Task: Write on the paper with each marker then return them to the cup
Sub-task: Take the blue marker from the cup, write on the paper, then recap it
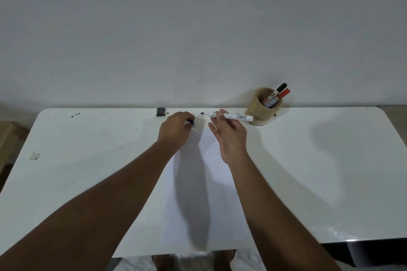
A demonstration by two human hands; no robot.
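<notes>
White laminate is covering the worktop (88, 160), and a sheet of white paper (204, 204) is lying flat at its middle, running down to the near edge at 6 o'clock. Both forearms are reaching out over the sheet.

Right hand (229, 134) is holding an uncapped marker (229, 115) — a white barrel with a barcode, pinched near its middle between thumb and fingers, the other fingers spreading loosely below. The marker is lying almost level above the far end of the paper, its dark tip pointing toward 9 o'clock and its tail toward 3 o'clock, ending just beside the cup.

Left hand (176, 130) is curling closed around a small blue cap (192, 123), which is peeking out at the fingertips, at about 9 o'clock from the marker tip and apart from it.

At 1 o'clock from the hands, a tan cylindrical cup (259, 112) is standing upright near the back edge of the worktop. Two markers are leaning in it toward 2 o'clock — one with a black cap (281, 87), one with a red cap (284, 93).

At the back edge, around 11 o'clock from the left hand, a small dark block (161, 111) is sitting.
</notes>
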